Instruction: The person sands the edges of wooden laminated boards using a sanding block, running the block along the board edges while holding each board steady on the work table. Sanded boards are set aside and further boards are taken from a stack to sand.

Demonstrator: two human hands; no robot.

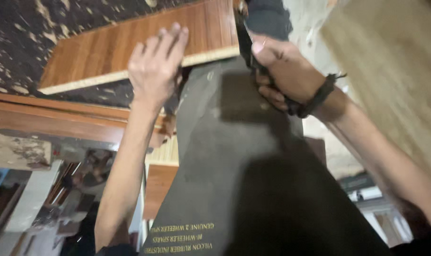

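Pressing flat on wooden laminate board (130, 47): left hand (154, 66), fingers extended, grip released, nothing held. Right hand (284, 71) just right of board's corner, grip clenched around dark tool handle (247, 42); tool type unclear. Black wristband (315, 97) on right wrist. Dark grey rubber sheet (234, 180) hangs below board, between both forearms. Brown wooden frame (59, 118) below board's left part.

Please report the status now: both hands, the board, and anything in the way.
Left hand flat on wooden board. Right hand gripping dark tool at board's end. Grey sheet lies below.
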